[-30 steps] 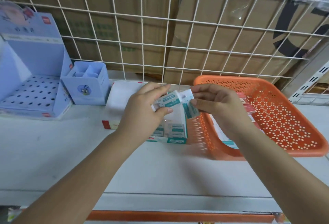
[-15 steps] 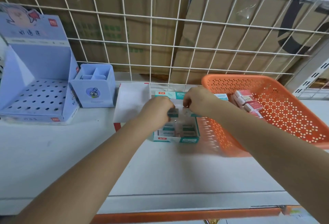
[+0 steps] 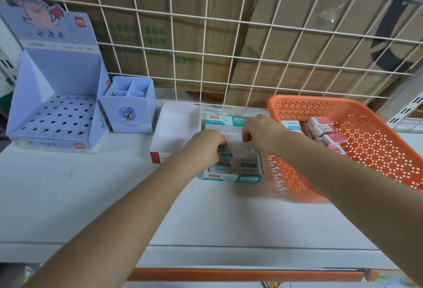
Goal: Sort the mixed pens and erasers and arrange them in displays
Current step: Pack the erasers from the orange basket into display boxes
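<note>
The left hand is reaching down into the left side of the teal box, its fingers curling round an eraser at the top of the row there. The right hand is hovering over the far right part of the same box with its fingers bent downward. Something small and blurred is lying under them, and I cannot tell whether they are holding it.

The teal box is sitting on the white shelf, touching the near left side of the orange basket, and more teal erasers are lying packed inside it. In the basket, red erasers are lying in a loose pile near its left wall, with one teal pack beside them.

Just left of the teal box, a white box with red trim is standing open. Farther left are sitting a blue pen cup and a blue stand with rows of holes. A wire grid is rising behind the shelf, with cardboard cartons behind it.
</note>
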